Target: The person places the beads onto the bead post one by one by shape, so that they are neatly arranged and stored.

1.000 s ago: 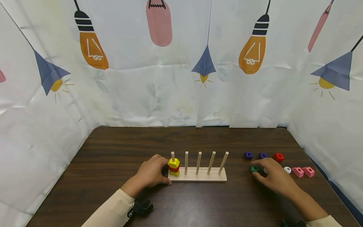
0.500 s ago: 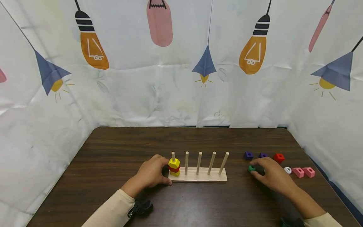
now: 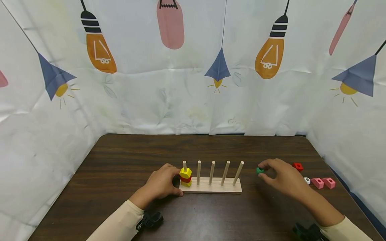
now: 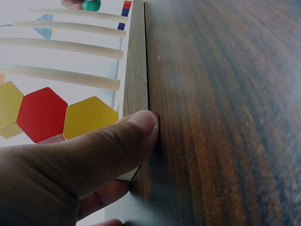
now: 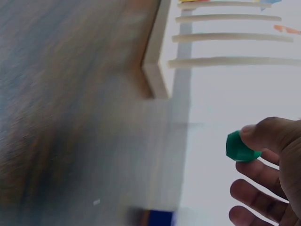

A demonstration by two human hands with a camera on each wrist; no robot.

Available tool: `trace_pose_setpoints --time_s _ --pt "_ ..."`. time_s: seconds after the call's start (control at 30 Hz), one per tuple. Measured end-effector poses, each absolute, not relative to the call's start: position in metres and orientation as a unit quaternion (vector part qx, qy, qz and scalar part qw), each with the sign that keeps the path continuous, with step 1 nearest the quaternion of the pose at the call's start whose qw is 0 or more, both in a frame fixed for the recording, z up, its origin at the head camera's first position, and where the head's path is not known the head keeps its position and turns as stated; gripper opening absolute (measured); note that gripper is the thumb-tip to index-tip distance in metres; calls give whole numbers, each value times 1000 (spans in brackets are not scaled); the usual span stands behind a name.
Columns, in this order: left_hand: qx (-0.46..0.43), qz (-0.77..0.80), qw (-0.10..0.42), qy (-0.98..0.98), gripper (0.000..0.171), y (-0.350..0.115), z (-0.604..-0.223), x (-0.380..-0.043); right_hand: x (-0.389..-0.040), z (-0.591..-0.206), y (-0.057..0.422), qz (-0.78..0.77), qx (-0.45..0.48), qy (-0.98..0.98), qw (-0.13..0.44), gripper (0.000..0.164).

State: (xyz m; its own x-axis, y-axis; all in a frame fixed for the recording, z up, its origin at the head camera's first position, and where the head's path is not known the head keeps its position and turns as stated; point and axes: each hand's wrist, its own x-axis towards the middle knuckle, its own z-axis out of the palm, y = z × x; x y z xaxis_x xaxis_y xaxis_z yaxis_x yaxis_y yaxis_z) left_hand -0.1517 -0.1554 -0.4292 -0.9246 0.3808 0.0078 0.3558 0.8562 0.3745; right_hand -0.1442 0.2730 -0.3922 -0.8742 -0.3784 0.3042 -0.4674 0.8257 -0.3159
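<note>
My left hand (image 3: 162, 182) grips the left end of a wooden peg stand (image 3: 211, 190), thumb along the front edge of its base, as the left wrist view shows. On the leftmost peg sit a yellow hexagonal bead (image 3: 185, 173), a red one (image 4: 42, 114) and another yellow one (image 4: 90, 117). The other pegs are bare. Right of the stand, my right hand (image 3: 284, 177) pinches a green faceted bead (image 5: 239, 149) between thumb and index finger, held up off the table. Its remaining fingers are loosely bent in the right wrist view.
On the table's right side lie a red cube (image 3: 297, 166), a white bead (image 3: 307, 180) and two pink blocks (image 3: 317, 182), partly behind the right hand. A dark blue block (image 5: 161, 217) shows in the right wrist view. A printed white cloth (image 3: 193, 107) hangs behind the table.
My right hand has taken hold of the green bead, lifted it and moved left toward the stand. It now covers the purple blocks in the head view. My left hand stays put.
</note>
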Motion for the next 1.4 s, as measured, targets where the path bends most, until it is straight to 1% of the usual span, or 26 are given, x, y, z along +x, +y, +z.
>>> trace_pose_setpoints --time_s 0.43,0.67,0.93,1.27,1.4 --pt "183 190 36 964 56 -155 -428 -151 -145 -356 249 225 253 -932 131 27" --pt "188 188 33 963 56 -155 -429 -150 -147 -343 239 265 262 -920 121 27" --pt "185 189 36 964 54 -155 -428 -150 -146 -333 229 267 278 -909 157 32" --pt "187 188 37 963 54 -155 -428 -151 -145 -329 209 284 289 -899 169 32" --pt "186 186 36 964 54 -154 -428 -151 -144 -327 200 291 291 -896 163 32"
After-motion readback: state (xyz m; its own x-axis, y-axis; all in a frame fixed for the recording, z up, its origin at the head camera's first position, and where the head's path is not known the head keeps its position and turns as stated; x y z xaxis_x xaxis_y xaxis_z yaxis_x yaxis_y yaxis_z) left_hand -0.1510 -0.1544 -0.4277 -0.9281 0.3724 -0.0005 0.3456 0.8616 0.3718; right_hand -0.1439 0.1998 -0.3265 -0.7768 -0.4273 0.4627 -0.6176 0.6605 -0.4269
